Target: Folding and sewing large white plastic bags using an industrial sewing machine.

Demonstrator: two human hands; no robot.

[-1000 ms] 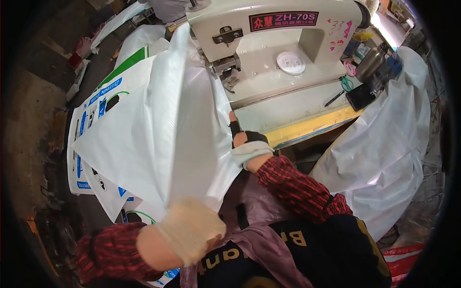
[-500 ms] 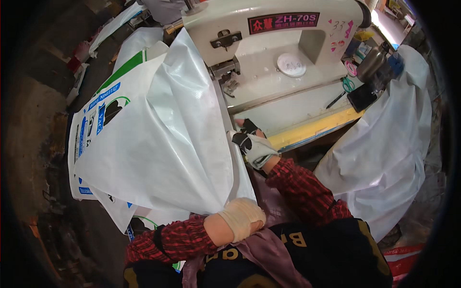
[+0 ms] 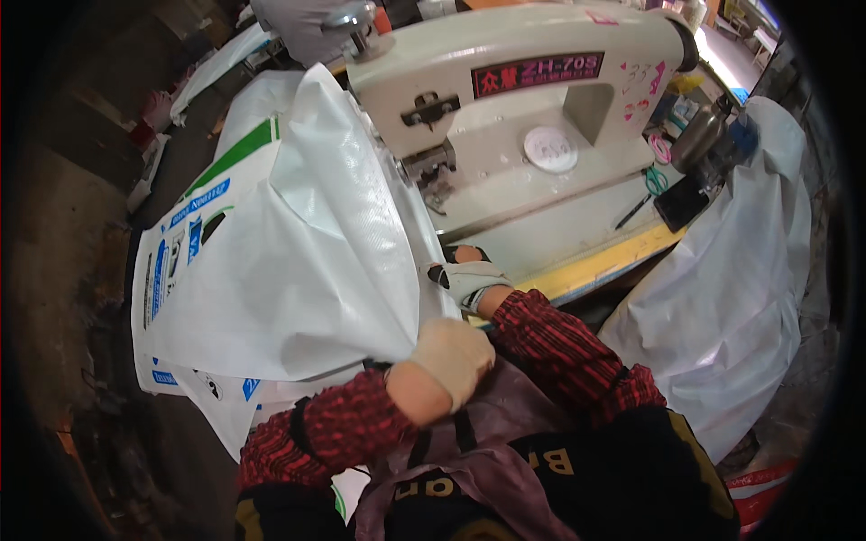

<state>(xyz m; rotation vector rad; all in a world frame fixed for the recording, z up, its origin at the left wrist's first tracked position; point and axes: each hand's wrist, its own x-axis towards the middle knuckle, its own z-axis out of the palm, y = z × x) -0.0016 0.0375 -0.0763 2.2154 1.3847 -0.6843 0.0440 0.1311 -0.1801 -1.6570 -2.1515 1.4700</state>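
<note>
Sack (image 3: 298, 270) is not yet flat under the sewing machine (image 3: 505, 99); left hand (image 3: 451, 359) fingers clench its near corner, right hand (image 3: 471, 281) fingers pinch its edge.

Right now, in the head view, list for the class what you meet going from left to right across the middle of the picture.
Stack of printed white sacks → plain white woven sack held up by the left hand → right hand at the sack's edge → yellow table edge → white sacks hanging off the table.

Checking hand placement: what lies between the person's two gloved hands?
In the head view, only the gathered edge of the white woven sack lies between left hand and right hand.
</note>
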